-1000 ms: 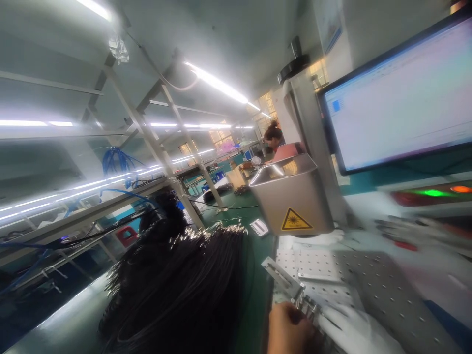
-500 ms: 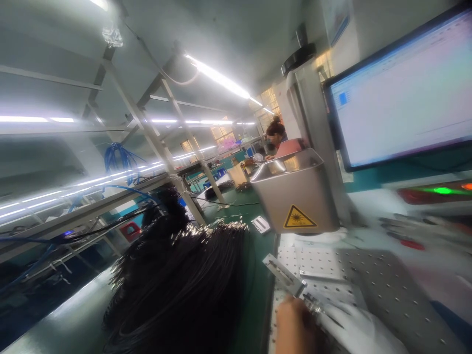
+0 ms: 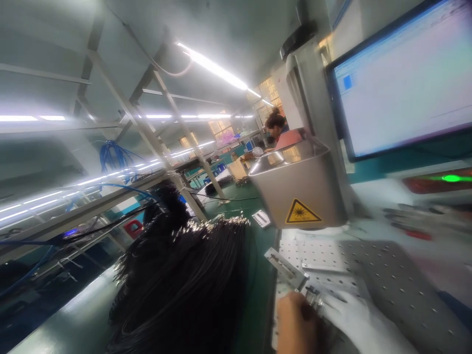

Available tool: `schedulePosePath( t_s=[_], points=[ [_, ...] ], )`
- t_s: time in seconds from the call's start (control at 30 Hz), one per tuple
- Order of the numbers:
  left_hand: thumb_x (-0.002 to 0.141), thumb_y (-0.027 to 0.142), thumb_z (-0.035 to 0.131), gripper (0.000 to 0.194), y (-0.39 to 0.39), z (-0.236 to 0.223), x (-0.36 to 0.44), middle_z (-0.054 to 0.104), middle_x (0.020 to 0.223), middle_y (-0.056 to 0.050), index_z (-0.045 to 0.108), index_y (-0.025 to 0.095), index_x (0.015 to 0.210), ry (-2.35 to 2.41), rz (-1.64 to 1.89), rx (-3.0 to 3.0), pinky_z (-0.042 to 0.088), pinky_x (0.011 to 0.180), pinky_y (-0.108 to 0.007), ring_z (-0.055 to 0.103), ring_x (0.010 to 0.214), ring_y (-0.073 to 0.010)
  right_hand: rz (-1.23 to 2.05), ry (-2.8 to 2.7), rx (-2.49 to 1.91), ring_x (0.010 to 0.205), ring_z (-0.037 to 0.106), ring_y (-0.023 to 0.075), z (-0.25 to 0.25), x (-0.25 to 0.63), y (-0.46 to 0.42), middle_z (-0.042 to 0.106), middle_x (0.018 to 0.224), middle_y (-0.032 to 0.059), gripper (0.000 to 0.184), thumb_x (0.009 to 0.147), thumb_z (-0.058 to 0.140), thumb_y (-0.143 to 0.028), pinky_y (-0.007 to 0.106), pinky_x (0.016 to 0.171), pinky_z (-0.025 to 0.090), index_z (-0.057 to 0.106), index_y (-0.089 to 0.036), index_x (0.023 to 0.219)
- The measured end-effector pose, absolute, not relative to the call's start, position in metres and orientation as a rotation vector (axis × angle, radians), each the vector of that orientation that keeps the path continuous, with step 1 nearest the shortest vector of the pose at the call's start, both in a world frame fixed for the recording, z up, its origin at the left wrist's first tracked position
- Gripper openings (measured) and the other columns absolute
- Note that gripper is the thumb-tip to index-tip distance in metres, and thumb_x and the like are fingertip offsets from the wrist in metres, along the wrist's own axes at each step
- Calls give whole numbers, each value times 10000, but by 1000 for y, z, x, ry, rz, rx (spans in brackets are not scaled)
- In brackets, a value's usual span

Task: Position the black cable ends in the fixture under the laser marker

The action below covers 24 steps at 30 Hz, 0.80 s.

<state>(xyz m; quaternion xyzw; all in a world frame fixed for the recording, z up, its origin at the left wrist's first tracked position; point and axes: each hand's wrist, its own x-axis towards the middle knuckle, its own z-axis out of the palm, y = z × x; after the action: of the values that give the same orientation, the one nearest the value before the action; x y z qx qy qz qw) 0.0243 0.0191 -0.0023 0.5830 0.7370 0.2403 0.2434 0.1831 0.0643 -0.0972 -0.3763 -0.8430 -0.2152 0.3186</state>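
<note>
My bare left hand [image 3: 295,319] is closed, its fingers curled at the near end of a slim metal fixture [image 3: 285,268]. What it grips is hidden behind the fingers. To its right, my right hand [image 3: 350,314] wears a white glove and has its fingers drawn together around small shiny metal parts [image 3: 313,296] at that same end. Blur keeps me from making out what the glove holds. Beneath both hands lies a perforated metal plate [image 3: 291,246]. A large bundle of black cables [image 3: 184,285] with bright tips lies left of my hands.
Above the plate hangs a metal machine head [image 3: 298,189] with a yellow laser warning label. A monitor [image 3: 401,83] stands at the right, over a green indicator light [image 3: 450,178]. A small white slotted piece [image 3: 261,218] lies on the green bench. Another person [image 3: 276,130] sits farther back.
The view has shifted slightly. Both hands stay at the near end of the fixture, with little visible movement relative to it.
</note>
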Motion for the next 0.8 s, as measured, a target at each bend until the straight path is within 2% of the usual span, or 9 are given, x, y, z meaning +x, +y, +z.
schedulePosePath(
  t_s=[0.07,0.13,0.2,0.3,0.4,0.57,0.67,0.8],
  points=[
    [678,217,655,39,18,0,26,645,813,-40,640,208,712,2012,675,1551,402,763,-310,547,815,-216,-547,-2197,-1004,855,654,187,-103,181,66,707,923,-59,417,780,510,22,266,700,593,730,-310,904],
    [652,214,676,56,18,4,27,639,773,-29,630,202,679,2000,689,1507,406,767,-305,550,819,-214,-542,-2174,-1051,830,662,192,-108,181,69,708,908,-35,411,790,514,8,273,684,596,734,-315,919],
    [613,203,701,91,18,8,25,624,717,-10,614,200,639,1966,698,1450,412,765,-296,561,820,-209,-547,-2201,-1031,867,665,195,-109,181,70,705,956,-30,427,759,502,13,281,703,604,727,-314,915],
    [590,194,713,119,18,11,18,615,669,14,604,196,639,1880,755,1354,426,746,-284,578,795,-195,-586,-2269,-950,894,662,189,-105,182,71,695,1052,-60,509,728,482,32,288,710,613,703,-329,1011],
    [626,199,688,126,16,8,3,604,631,22,600,195,716,1826,828,1280,438,731,-293,585,754,-189,-597,-2238,-951,837,667,178,-97,182,70,698,1051,-85,514,774,468,28,273,660,608,685,-340,1059],
    [636,217,667,129,16,-1,-11,585,593,14,540,208,660,1789,845,1234,435,685,-301,572,694,-187,-560,-2118,-951,835,659,201,-85,181,65,702,967,-51,502,733,460,19,322,733,599,712,-345,970],
    [625,207,658,179,22,-5,-5,516,551,31,482,221,596,1840,884,1260,402,661,-301,529,657,-178,-517,-2079,-952,713,639,190,-79,180,62,692,878,-45,478,714,465,30,298,638,574,715,-341,883],
    [607,150,635,213,29,1,6,459,546,42,440,222,559,1979,942,1339,363,662,-290,480,655,-162,-526,-2104,-964,660,617,176,-75,178,60,686,842,-43,451,738,460,40,265,569,542,709,-325,823]
  ],
)
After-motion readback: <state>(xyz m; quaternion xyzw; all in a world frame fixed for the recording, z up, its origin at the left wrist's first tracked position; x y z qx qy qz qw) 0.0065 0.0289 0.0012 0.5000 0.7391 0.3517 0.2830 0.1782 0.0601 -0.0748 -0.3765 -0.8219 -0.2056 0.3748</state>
